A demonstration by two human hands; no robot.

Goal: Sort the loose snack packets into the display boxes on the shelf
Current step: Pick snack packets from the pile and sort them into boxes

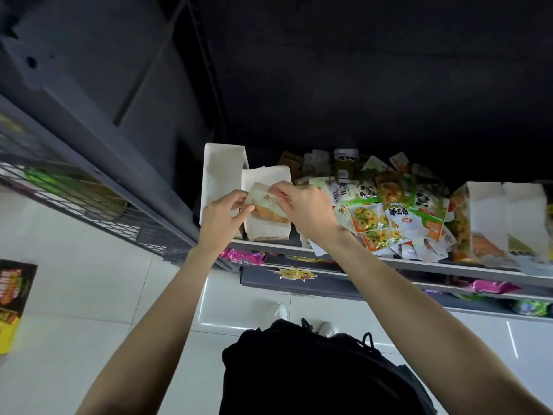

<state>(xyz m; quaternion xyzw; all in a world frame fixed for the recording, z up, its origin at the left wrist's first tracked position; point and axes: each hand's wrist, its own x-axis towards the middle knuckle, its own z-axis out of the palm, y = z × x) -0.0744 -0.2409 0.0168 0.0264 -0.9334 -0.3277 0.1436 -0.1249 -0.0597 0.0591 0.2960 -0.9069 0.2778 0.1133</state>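
Note:
A pale snack packet (264, 205) with an orange picture is held over a white display box (266, 226) on the shelf. My left hand (223, 215) pinches the packet's left edge and my right hand (302, 205) pinches its top right edge. A taller white display box (221, 175) stands just left of and behind the first. A heap of loose snack packets (386, 214), white, green and orange, lies on the shelf to the right of my hands. Two more display boxes (502, 223) stand at the right end.
The grey shelf edge (449, 266) runs below the heap, with lower shelves holding pink packets (244, 256) beneath. A dark wire rack (89, 187) stands at the left. A black and yellow carton (12, 301) lies on the white tiled floor.

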